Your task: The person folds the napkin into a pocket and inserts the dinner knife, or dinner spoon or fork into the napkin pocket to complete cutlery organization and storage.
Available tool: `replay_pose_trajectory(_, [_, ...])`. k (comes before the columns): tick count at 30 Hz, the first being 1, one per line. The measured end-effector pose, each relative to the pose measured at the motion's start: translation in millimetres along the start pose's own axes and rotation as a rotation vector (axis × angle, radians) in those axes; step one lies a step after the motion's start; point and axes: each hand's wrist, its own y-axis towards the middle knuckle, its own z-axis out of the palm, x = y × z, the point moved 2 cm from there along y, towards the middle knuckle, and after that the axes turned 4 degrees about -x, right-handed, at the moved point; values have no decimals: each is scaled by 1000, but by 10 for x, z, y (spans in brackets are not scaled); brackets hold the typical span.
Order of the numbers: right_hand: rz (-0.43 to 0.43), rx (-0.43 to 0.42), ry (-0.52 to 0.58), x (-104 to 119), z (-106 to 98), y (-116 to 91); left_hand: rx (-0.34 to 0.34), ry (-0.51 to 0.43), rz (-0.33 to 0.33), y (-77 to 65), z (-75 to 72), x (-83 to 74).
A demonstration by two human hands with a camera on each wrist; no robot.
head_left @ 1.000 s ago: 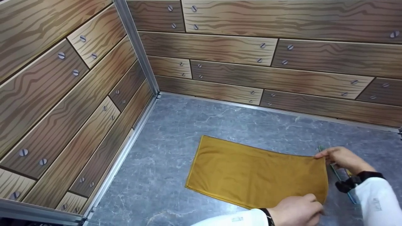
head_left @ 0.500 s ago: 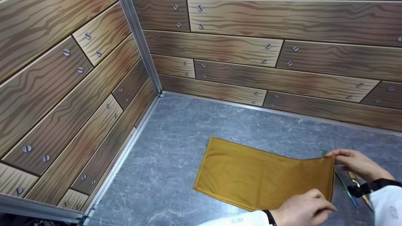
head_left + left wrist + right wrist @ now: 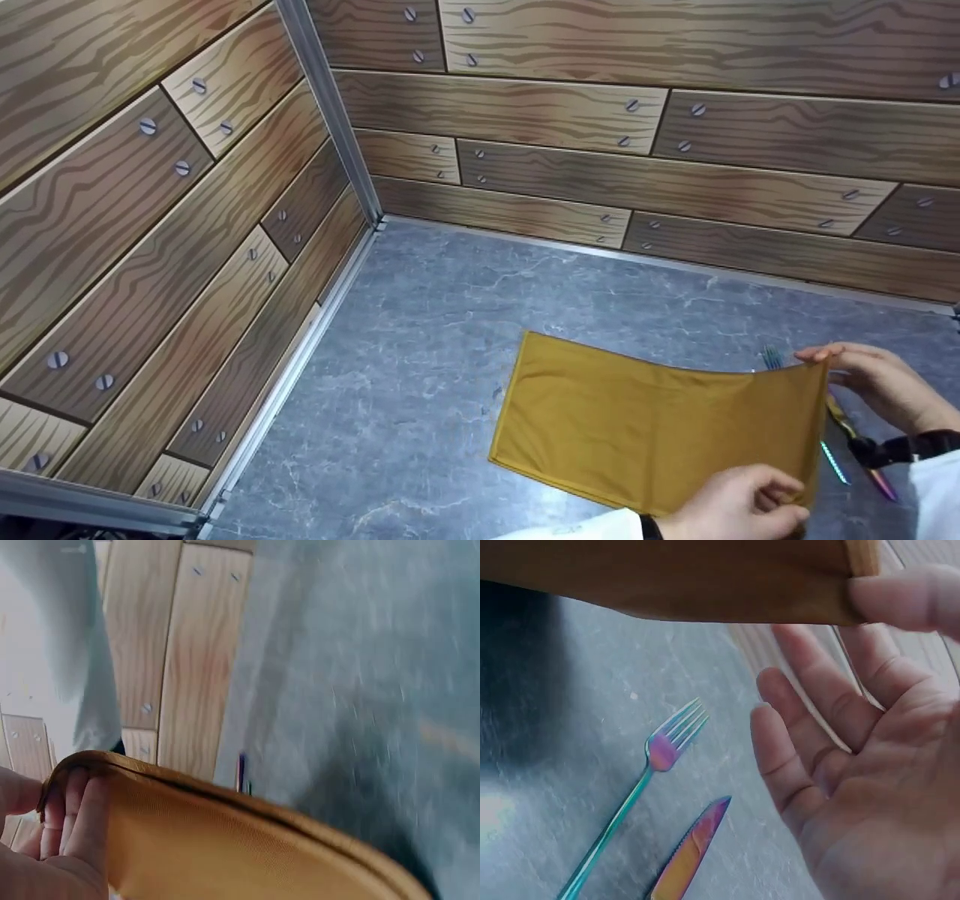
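A mustard-yellow cloth napkin (image 3: 585, 412), folded into a rectangle, has its left part on the grey marbled surface and its right end raised. My left hand (image 3: 739, 504) pinches the near right corner; the left wrist view shows the napkin edge (image 3: 225, 799) bent between thumb and fingers. At the far right corner, my right hand (image 3: 889, 382) pinches the cloth between thumb and fingers, the other fingers loose in the right wrist view. Beneath that hand lie a rainbow-coloured fork (image 3: 662, 750) and a matching knife (image 3: 694, 851). In the head view the raised cloth hides part of the fork.
Wood-patterned panels stand as a left wall (image 3: 172, 247) and a back wall (image 3: 570, 172). Metal profiles (image 3: 330, 97) join them at the corner and run along their base. Grey surface (image 3: 390, 375) extends left of the napkin and behind it.
Both hands have moved right and drawn the napkin with them across the surface. Its right end has risen, and the knife beside the fork has come into fuller view.
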Motion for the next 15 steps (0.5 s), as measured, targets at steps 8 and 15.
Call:
replay_pose_trajectory(8, [-120,49,137,258,105,67,-25,-202,-78,-47,-5,-69])
replay_pose_trajectory(15, [-61,-84,-172,288,424,240,-69,119,115,-186,-267,209])
